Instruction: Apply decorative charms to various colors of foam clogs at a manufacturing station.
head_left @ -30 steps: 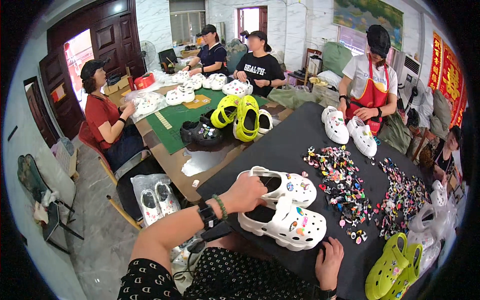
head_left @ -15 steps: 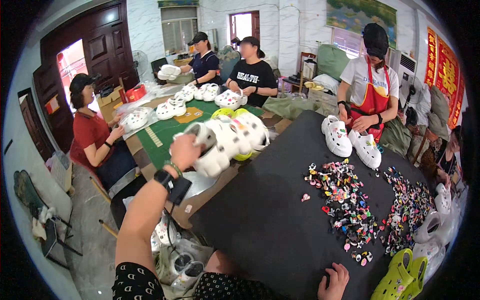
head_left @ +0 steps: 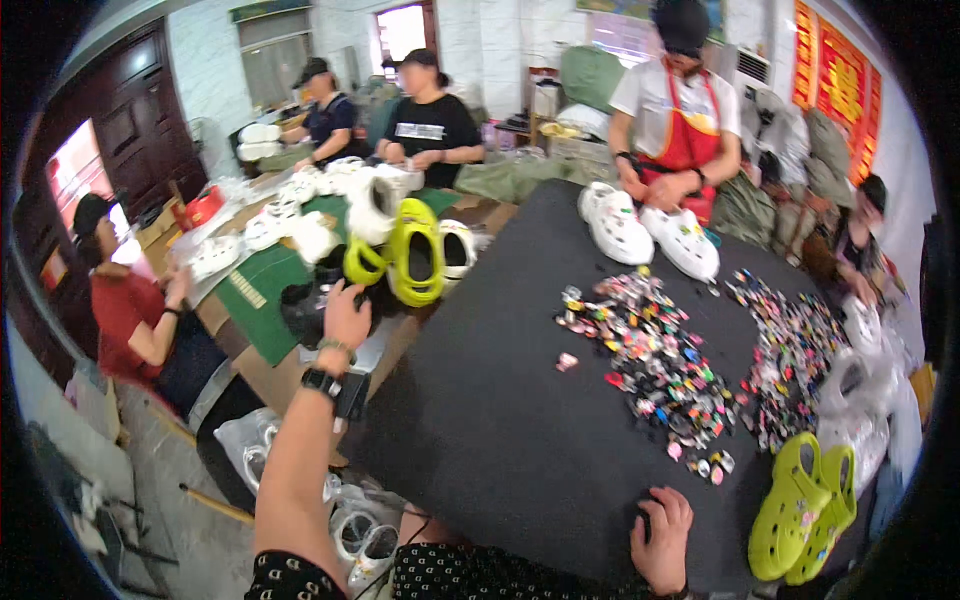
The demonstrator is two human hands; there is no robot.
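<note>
My left hand [head_left: 347,318] reaches to the far left of the black table, its fingers curled on a blurred black thing [head_left: 308,312] that looks like a pair of clogs. Just beyond it stand a yellow-green pair of clogs [head_left: 415,262] and white clogs [head_left: 372,208]. My right hand [head_left: 662,540] rests at the near edge of the black table [head_left: 480,400], fingers loosely bent and holding nothing. Ahead of it lies a heap of small colourful shoe charms [head_left: 650,350]. Another yellow-green pair of clogs [head_left: 792,515] stands to its right.
A second charm heap [head_left: 795,350] lies further right. Across the table a person in a red apron [head_left: 690,120] handles white clogs [head_left: 615,225]. Several other people sit around the green-matted table [head_left: 255,290]. Bagged clogs [head_left: 360,530] stand below my left arm.
My left hand has let go of the white clogs, which now stand on the far table, and has come to the black thing. The view has turned right. My right hand stays on the table.
</note>
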